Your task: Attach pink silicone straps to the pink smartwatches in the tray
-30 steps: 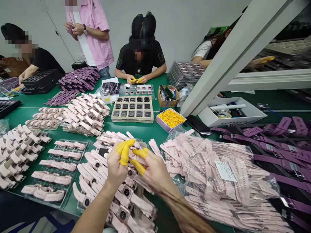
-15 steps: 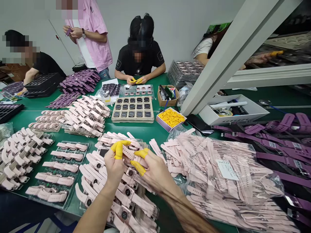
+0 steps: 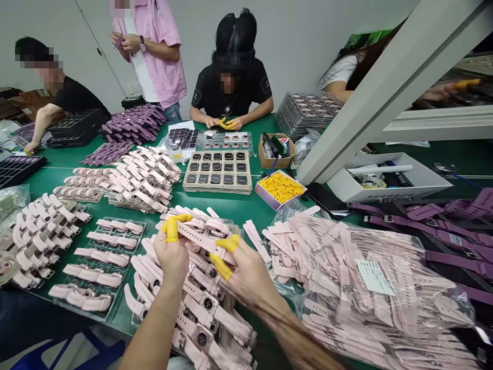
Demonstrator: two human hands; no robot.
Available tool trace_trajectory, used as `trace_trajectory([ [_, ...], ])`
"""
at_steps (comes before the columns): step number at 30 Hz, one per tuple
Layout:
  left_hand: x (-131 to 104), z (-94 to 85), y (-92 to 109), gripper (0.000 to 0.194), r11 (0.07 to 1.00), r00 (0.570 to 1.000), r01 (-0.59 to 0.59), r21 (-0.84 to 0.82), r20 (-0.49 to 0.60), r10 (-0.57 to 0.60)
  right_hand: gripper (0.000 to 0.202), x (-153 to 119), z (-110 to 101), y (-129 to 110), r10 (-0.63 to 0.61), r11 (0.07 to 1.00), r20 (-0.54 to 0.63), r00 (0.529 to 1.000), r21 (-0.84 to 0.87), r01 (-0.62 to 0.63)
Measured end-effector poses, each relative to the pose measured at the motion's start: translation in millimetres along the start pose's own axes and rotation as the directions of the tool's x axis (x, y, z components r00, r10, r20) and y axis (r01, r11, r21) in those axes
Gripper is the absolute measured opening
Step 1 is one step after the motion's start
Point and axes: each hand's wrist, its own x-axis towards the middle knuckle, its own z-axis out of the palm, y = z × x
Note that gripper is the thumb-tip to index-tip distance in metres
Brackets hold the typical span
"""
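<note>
A pale pink watch strap (image 3: 198,238) is stretched between my two hands, above a stack of pink-strapped watches in clear trays (image 3: 208,303). My left hand (image 3: 172,246) pinches its left end, with yellow covers on the thumb and finger. My right hand (image 3: 241,259), also with yellow finger covers, grips the strap's right end, where a watch piece may be hidden by the fingers. Right of my hands lies a big heap of pink straps in clear plastic bags (image 3: 346,267), with a white label on top.
Beyond my hands are a tray of dark square pieces (image 3: 217,172), a box of yellow finger covers (image 3: 279,188) and a white bin (image 3: 389,177). A slanted grey post (image 3: 358,92) rises at right. Purple straps (image 3: 454,239) lie far right. People work across the green table (image 3: 165,198).
My left hand has moved left and slightly up, away from my right hand, so more of the strap shows between them. The view has shifted slightly.
</note>
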Motion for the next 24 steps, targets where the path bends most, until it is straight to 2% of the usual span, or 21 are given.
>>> trace_trajectory([
  [4, -1, -0.1, -1, 0.032, 1.0, 1.0, 0.005, -0.007, 0.02, -0.004, 0.018, 0, 1, 5, -0.062, 0.998, -0.063, 0.996, -0.001, 0.063],
  [10, -6, 1.2, 1, 0.038, 1.0, 1.0, 0.015, 0.007, 0.027, -0.015, 0.019, 0, 1, 7, -0.11, 0.993, -0.085, 0.99, -0.051, 0.106],
  [15, -10, 2.6, 1, 0.041, 0.999, 0.999, 0.015, 0.032, 0.048, -0.017, 0.02, 1, 3, 7, -0.114, 0.991, -0.08, 0.99, -0.079, 0.108],
  [20, -13, -1.0, -1, 0.038, 0.995, 0.991, 0.076, 0.067, 0.109, -0.083, 0.019, 2, 4, 9, -0.138, 0.985, -0.081, 0.987, -0.113, 0.128],
  [24, -13, -2.8, -2, 0.037, 0.994, 0.989, 0.093, 0.062, 0.113, -0.1, 0.021, 2, 3, 8, -0.127, 0.99, -0.12, 0.985, -0.072, 0.118],
])
